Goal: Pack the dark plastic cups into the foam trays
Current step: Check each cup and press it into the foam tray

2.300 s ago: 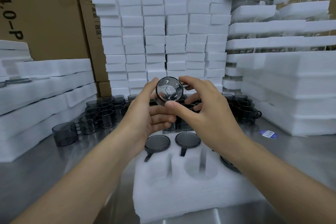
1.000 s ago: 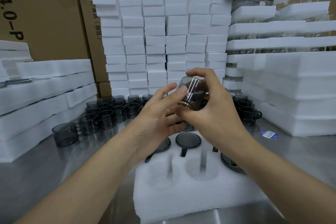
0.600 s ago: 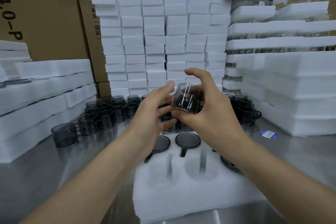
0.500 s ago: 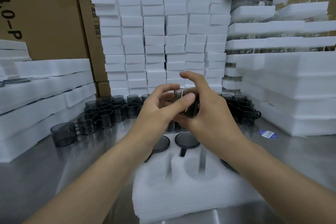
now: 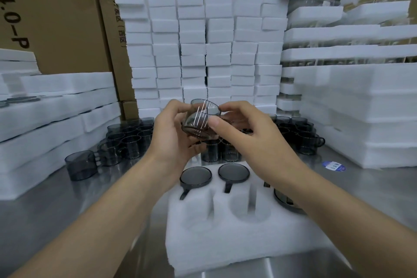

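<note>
Both hands hold one dark see-through cup point(image 5: 201, 119) tilted in the air above the white foam tray point(image 5: 228, 239). My left hand point(image 5: 173, 137) cups it from the left and below. My right hand point(image 5: 246, 133) pinches its right side with thumb and fingers. Two cups point(image 5: 195, 177) point(image 5: 233, 172) sit upside down in the tray's far pockets, handles pointing at me. A third cup point(image 5: 285, 202) sits at the tray's right, partly behind my right forearm. Two near pockets point(image 5: 249, 209) hold nothing.
Several loose dark cups point(image 5: 126, 142) stand on the steel table behind the tray, one apart point(image 5: 81, 165) at the left. Stacks of white foam blocks point(image 5: 203, 52) rise at the back, foam trays pile up left point(image 5: 45, 119) and right point(image 5: 361, 108). A blue sticker point(image 5: 333, 166) lies at right.
The cup has been turned over in my hands: first its mouth faced me, then its side, now it tilts. My hands stayed above the tray.
</note>
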